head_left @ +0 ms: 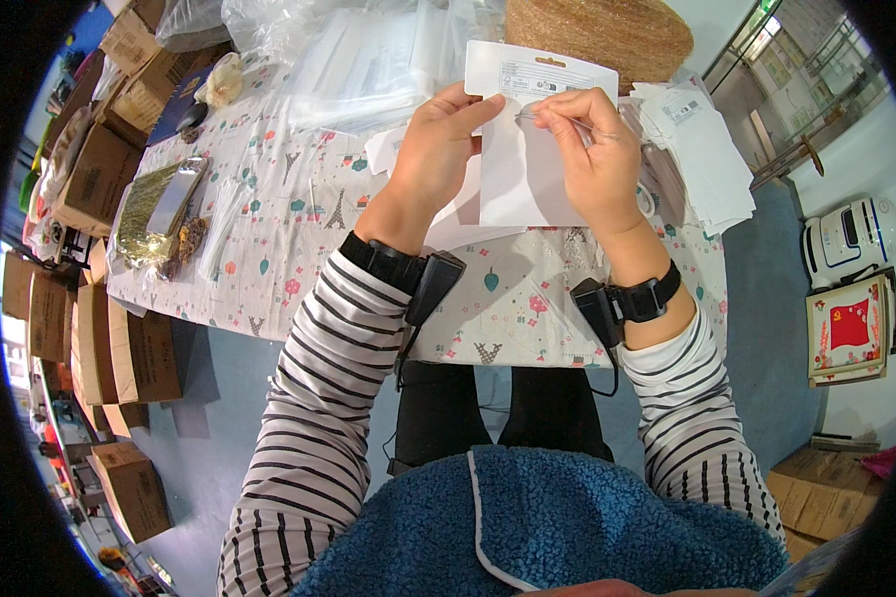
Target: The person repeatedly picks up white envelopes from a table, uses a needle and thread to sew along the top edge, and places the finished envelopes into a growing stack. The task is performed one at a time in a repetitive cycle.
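A white hang card (pixel 528 184) with a slotted top and small print stands raised over the table. My left hand (pixel 436 139) is closed on its left edge, thumb in front and fingers behind. In front of the card, the fingertips of my right hand (pixel 595 149) pinch a thin silvery strand (pixel 525 114); its ends pass near the card and across my fingers, and its exact kind is too fine to make out. More white cards (pixel 458 234) lie on the table beneath the held one.
A patterned cloth covers the table (pixel 299 249). Clear plastic bags (pixel 368 75) and a round woven straw item (pixel 607 35) sit at the back. A stack of white cards (pixel 702 149) lies right; a phone (pixel 176 196) rests left on a wrapped bundle (pixel 139 224). Cardboard boxes (pixel 134 348) stand left.
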Demonstrator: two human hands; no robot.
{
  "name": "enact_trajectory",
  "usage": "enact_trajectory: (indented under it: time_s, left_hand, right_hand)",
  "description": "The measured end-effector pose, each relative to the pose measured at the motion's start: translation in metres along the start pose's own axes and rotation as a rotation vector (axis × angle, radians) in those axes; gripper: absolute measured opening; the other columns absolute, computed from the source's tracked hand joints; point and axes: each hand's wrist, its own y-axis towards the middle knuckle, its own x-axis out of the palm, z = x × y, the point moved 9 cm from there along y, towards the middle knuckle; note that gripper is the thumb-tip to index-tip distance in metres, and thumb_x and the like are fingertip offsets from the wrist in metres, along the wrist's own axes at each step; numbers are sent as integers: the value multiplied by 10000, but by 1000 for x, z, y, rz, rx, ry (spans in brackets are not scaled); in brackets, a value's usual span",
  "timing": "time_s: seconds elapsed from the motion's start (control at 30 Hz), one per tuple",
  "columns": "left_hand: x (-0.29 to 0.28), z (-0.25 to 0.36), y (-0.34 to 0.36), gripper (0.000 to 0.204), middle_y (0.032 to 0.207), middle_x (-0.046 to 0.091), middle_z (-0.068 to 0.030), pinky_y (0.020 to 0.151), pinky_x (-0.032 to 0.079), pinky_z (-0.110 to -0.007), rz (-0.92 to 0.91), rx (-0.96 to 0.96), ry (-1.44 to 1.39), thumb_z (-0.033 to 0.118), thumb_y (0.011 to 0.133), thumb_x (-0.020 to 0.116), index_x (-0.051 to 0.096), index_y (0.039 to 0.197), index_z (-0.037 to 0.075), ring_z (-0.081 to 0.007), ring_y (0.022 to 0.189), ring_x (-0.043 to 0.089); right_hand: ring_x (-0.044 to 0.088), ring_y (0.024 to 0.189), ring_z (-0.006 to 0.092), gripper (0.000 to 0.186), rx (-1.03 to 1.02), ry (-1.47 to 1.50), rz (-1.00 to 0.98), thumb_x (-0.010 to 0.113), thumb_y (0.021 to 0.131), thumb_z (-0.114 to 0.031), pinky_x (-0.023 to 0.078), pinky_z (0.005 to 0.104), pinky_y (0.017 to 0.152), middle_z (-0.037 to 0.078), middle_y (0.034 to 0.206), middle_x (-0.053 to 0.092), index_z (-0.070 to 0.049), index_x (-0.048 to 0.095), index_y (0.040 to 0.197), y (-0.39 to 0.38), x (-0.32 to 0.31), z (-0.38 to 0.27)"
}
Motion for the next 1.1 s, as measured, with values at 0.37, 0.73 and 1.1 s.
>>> enact_trajectory:
  time_s: [0.37,0.73,1.1]
  left_hand:
    - [0,1,-1,162,960,662,19,706,429,-222,14,9,106,147,962,637,673,1100,68,-54,829,574]
    - [-1,1,-1,139,896,641,44,641,386,-212,20,53,152,177,959,662,689,1060,86,-25,783,543]
    - [3,5,-1,123,856,612,78,591,326,-194,17,76,139,173,962,658,694,1055,102,-5,717,463]
  right_hand:
    - [681,855,161,59,-32,-122,-12,577,925,65,539,284,799,96,947,696,6,573,933,1,0,-7]
    - [649,748,289,81,-220,-328,-6,630,860,-15,520,344,654,83,838,649,-65,585,906,3,5,-23]
    - [697,772,262,48,-55,-132,42,606,903,-15,545,325,678,99,875,703,-36,569,926,2,-2,-3]
